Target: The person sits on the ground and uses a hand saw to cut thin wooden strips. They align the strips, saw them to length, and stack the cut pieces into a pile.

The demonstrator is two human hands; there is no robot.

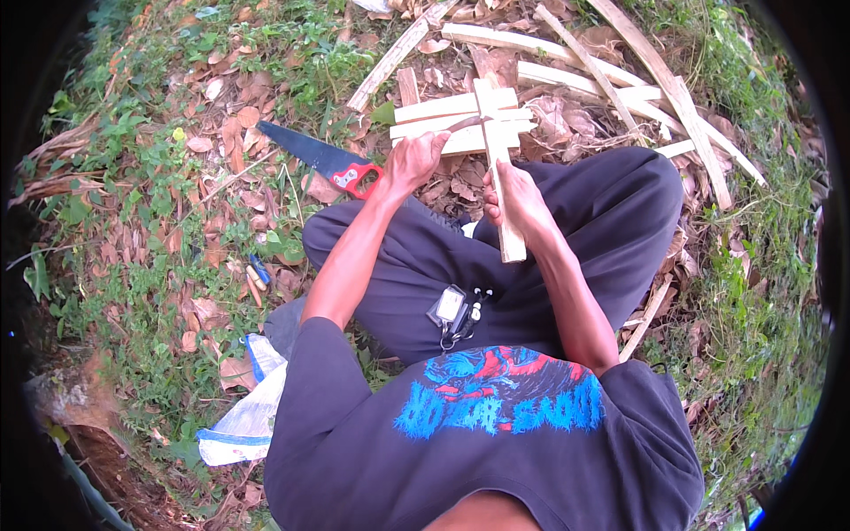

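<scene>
My left hand [414, 162] is closed around the handle of what looks like a knife [467, 124]. Its thin, dark blade reaches right and meets the upper part of a pale wooden strip [492, 133]. That strip is gripped low down by my right hand [517, 199], its near end sticking out over my crossed legs. Behind it, several short pale wooden slats [425, 111] lie side by side on the leaves, and the strip crosses over them. Just left of my left wrist lies a handsaw [319, 159] with a dark blade and a red handle.
Long wooden strips [651, 71] lie scattered at the far right. A white and blue sack [252, 420] is on the ground at my left, with a small blue object [258, 270] farther out. A tag with keys [450, 305] rests on my lap. Dry leaves and grass surround me.
</scene>
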